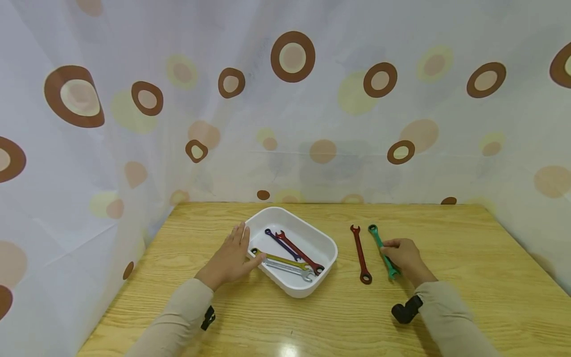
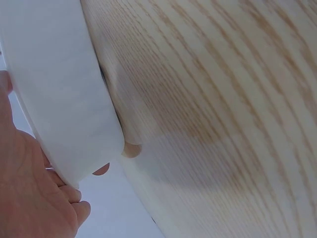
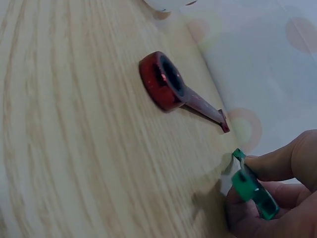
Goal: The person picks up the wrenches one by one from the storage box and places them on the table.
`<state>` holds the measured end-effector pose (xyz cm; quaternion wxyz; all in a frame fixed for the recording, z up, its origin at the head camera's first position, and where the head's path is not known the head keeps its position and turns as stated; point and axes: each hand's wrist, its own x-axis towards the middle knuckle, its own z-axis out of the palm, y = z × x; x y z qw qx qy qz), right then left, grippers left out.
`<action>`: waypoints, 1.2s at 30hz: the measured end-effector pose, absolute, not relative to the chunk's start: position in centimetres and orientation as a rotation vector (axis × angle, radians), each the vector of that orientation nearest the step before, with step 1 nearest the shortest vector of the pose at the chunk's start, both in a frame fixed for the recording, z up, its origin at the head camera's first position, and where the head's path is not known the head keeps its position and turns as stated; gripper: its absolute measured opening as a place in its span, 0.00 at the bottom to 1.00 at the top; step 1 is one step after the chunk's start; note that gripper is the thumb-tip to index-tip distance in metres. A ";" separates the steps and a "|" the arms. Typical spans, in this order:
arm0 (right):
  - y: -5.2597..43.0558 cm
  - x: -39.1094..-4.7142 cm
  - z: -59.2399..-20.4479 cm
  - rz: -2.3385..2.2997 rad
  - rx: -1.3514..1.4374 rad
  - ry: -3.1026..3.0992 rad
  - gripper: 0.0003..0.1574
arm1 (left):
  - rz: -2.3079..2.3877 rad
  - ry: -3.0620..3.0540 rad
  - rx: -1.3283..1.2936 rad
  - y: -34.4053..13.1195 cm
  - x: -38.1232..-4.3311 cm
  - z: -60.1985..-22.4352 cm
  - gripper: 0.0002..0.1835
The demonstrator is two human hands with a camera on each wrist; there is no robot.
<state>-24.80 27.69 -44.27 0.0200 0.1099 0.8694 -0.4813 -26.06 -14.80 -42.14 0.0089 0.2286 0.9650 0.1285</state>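
Observation:
My right hand pinches a green ratcheting combination wrench by its shank, between thumb and fingers. The ring end points away and the open end is close to the wrist. In the right wrist view this wrench appears slightly above the tabletop. A dark red wrench lies just left of it, ring end nearer me. My left hand rests against the left corner of a white box, fingers extended along the outside, thumb over the rim. That box wall fills the upper left of the left wrist view.
Inside the box lie a purple wrench, a red wrench, a yellow wrench and a silver wrench. The wood-grain table meets a patterned sheet at the back and sides.

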 end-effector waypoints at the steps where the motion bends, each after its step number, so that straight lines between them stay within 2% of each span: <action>1: 27.6 -24.8 -44.4 -1.474 0.345 2.716 0.21 | 0.400 3.012 0.714 -14.8 -26.0 -42.2 0.50; 13: 26.8 -24.7 -44.4 -1.288 0.333 2.892 0.18 | 0.388 3.012 0.710 -15.0 -26.1 -42.5 0.50; 36: 27.1 -25.5 -43.5 -0.856 0.090 3.057 0.17 | 0.373 3.010 0.710 -14.9 -26.0 -42.0 0.50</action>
